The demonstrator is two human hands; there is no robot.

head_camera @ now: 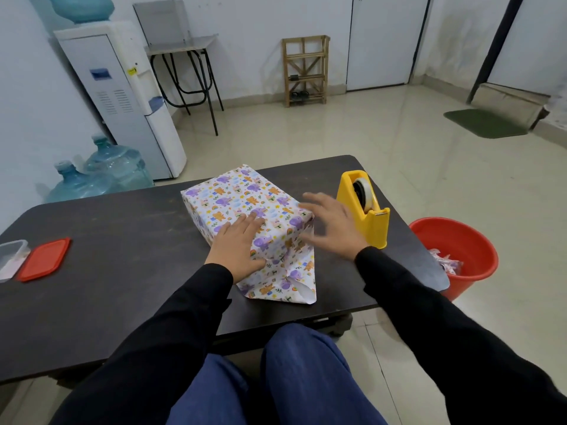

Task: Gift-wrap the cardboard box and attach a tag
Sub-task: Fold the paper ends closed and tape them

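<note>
Far out past the left hand (237,246), a clear plastic container (10,259) sits beside its red lid (44,259); its contents are unclear. Beyond the right hand (333,222), off the table edge, a red bucket (454,240) holds crumpled paper scraps. The left hand lies flat, fingers extended, pressing the wrapped box (242,204) top. The right hand hovers spread open, gripping nothing, between the box and the yellow tape dispenser (365,207). An unfolded paper flap (282,283) juts toward the person. The dark table (122,240) lies bare left of the left hand. Tiled floor (368,133) stretches beyond.
</note>
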